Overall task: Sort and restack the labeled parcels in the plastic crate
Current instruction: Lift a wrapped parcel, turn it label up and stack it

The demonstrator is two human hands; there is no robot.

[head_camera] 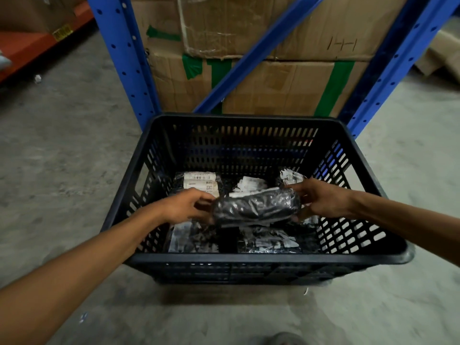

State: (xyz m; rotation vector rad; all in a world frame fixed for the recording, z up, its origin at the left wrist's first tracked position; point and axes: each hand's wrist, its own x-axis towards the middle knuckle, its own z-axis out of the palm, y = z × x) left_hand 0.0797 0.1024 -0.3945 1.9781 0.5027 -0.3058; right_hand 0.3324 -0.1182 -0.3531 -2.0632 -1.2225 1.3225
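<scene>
A black slotted plastic crate [249, 260] stands on the concrete floor in front of me. Inside it, I hold a dark, shiny plastic-wrapped parcel [256, 206] by both ends: my left hand [184, 207] grips its left end and my right hand [321, 199] its right end. It hangs above the other parcels. A parcel with white barcode labels [201, 183] lies at the back left of the crate. More black parcels with crumpled white labels [268, 241] lie on the crate's floor, and one [290, 176] sits at the back right.
Blue steel racking [124, 58] rises just behind the crate, with stacked cardboard boxes [286, 83] taped in green between its posts. An orange shelf beam [29, 46] runs at the far left. Flattened cardboard [440, 56] lies at the right. A shoe tip [283, 339] shows at the bottom edge.
</scene>
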